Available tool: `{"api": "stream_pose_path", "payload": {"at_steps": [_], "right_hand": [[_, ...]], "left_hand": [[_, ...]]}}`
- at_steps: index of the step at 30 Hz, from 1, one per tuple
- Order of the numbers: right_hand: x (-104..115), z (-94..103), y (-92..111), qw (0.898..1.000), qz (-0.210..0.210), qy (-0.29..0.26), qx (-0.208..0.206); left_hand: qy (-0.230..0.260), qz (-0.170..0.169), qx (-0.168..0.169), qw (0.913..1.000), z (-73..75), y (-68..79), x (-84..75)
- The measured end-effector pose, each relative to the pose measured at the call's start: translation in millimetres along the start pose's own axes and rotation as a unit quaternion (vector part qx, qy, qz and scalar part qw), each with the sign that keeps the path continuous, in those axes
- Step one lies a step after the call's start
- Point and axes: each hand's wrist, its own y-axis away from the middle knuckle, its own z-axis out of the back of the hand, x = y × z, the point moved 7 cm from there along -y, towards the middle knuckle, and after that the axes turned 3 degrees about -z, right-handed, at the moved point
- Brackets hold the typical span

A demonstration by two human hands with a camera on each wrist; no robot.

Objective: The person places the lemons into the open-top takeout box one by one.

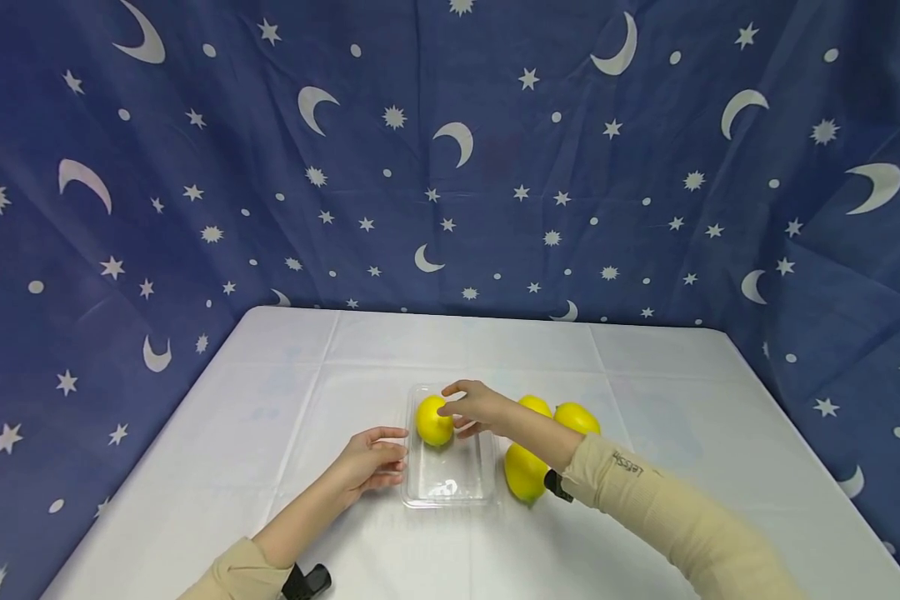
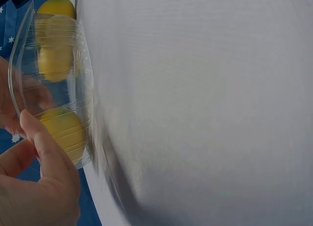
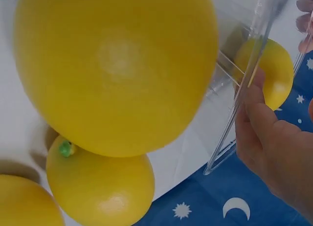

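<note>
A clear plastic container point(image 1: 450, 479) lies on the white table, a yellow lemon point(image 1: 435, 421) in its far left part. My right hand point(image 1: 480, 408) reaches over the container's right rim, fingers spread, fingertips at the lemon's right side. In the right wrist view, fingers point(image 3: 259, 113) overlap the lemon point(image 3: 279, 74) at the rim. On the container's left side my left hand point(image 1: 375, 458) has its fingers loosely extended, fingertips right at the rim. The left wrist view shows its index finger point(image 2: 46, 143) against the clear wall, the lemon point(image 2: 66, 133) behind it.
Right of the container, partly under my right forearm, sit more lemons: a near one point(image 1: 523, 475), a far one point(image 1: 535, 405) and one farther right point(image 1: 579, 418). A white cloth point(image 1: 270, 467) covers the table. Behind hangs a blue curtain point(image 1: 495, 275) with moons and stars.
</note>
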Motion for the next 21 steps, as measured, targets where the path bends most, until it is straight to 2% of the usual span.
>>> {"api": "stream_pose_path", "payload": {"at_steps": [5, 13, 21], "right_hand": [[-2, 3.0, 3, 1.0, -0.002, -0.014, 0.011], [4, 3.3, 13, 0.998, 0.03, -0.03, 0.046], [3, 12.6, 23, 0.997, 0.046, -0.04, 0.042]], "left_hand": [[0.0, -0.005, -0.006, 1.0, 0.6, 1.9, -0.8], [0.008, -0.005, -0.008, 0.9999, 3.4, 1.2, 2.6], [0.023, -0.013, 0.009, 0.9996, 0.1, -1.2, 3.0]]}}
